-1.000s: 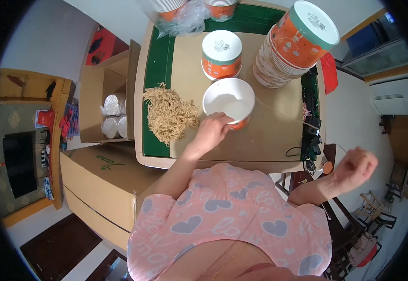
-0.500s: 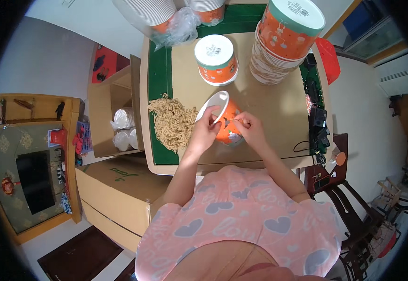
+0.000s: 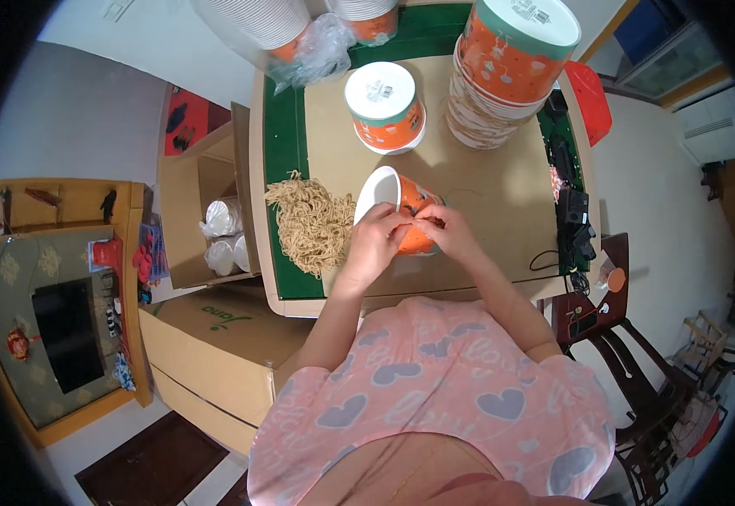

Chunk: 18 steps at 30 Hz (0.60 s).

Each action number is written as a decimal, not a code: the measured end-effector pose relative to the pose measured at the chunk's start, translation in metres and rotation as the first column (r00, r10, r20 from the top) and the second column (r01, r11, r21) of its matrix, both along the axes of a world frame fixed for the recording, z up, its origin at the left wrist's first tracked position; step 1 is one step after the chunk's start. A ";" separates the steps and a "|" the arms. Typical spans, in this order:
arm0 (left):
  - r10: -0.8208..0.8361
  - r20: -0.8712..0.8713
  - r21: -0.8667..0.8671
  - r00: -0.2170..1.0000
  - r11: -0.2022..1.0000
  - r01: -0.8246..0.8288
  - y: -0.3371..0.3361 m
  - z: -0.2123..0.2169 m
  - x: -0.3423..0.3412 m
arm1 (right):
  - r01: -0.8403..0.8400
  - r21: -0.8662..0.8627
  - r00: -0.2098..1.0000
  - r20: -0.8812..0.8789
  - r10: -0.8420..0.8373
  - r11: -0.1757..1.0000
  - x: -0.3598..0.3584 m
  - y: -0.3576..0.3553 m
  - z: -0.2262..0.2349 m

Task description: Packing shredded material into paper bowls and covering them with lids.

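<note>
An orange paper bucket (image 3: pixel 416 196) with a white inside lies tilted on the table in front of me, its mouth turned toward the left. My left hand (image 3: pixel 374 240) is closed over the near side of its rim, thumb and fingertips pressed together at the printed wall. Meeting it there, my right hand (image 3: pixel 450 234) makes a pinch with thumb and forefinger. What sits between the fingertips is too small to make out. A heap of tan cords (image 3: pixel 310 223) lies just left of my left hand.
Behind the bucket stands a short upside-down stack of paper buckets (image 3: pixel 382 105); a taller stack (image 3: pixel 511 67) rises at the far right. Bagged buckets (image 3: pixel 275 21) fill the far left. Black adapters and cables (image 3: pixel 571 211) line the right edge. An open carton (image 3: pixel 203 181) adjoins the table's left.
My left hand has shifted from holding the rim to pinching beside my right hand. The bucket has turned slightly, and both hands' fingertips now meet at its wall.
</note>
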<state>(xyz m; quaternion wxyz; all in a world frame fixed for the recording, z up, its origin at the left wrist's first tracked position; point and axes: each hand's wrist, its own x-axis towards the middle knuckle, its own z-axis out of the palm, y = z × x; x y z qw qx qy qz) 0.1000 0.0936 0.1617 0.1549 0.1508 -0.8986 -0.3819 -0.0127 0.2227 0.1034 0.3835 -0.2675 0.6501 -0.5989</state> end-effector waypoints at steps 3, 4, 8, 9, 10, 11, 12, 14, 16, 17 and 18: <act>0.012 -0.001 0.000 1.000 1.000 -0.012 0.003 0.001 0.000 | -0.001 -0.059 0.999 0.052 0.004 0.998 0.000 -0.001 -0.004; 0.012 -0.002 0.000 1.000 1.000 -0.012 0.003 0.001 -0.001 | 0.000 -0.059 0.999 0.051 0.003 0.998 -0.001 0.000 -0.004; -0.001 0.016 0.014 1.000 1.000 0.001 0.001 0.004 -0.001 | 0.011 -0.090 1.000 -0.026 -0.013 0.996 0.003 0.001 0.009; -0.007 0.027 0.011 1.000 1.000 0.006 0.001 0.005 -0.001 | 0.026 -0.106 0.998 -0.062 -0.033 0.994 0.004 0.002 0.008; -0.008 0.025 0.011 1.000 1.000 0.008 0.001 0.005 -0.001 | 0.028 -0.107 0.997 -0.064 -0.035 0.994 0.005 0.002 0.007; -0.012 0.053 0.021 0.999 1.000 0.010 0.000 0.005 -0.001 | 0.033 -0.098 0.997 -0.072 -0.040 0.995 0.006 0.002 0.006; -0.015 0.080 0.031 0.997 0.999 0.013 0.000 0.005 -0.001 | 0.038 -0.089 0.996 -0.081 -0.045 0.995 0.007 0.002 0.005; -0.023 0.081 0.036 0.996 0.999 0.020 0.001 0.007 0.000 | 0.071 -0.091 0.993 -0.089 -0.079 0.993 0.009 0.001 0.005; -0.033 0.081 0.042 0.996 0.999 0.029 0.003 0.010 -0.001 | 0.105 -0.093 0.989 -0.098 -0.114 0.990 0.008 0.001 0.004; -0.025 0.049 0.020 0.999 1.000 0.024 0.004 0.012 -0.002 | 0.114 -0.096 0.987 -0.099 -0.123 0.989 0.008 0.001 0.003; -0.018 0.016 -0.002 1.000 1.000 0.018 0.005 0.013 -0.002 | 0.123 -0.098 0.986 -0.099 -0.133 0.987 0.008 0.000 0.003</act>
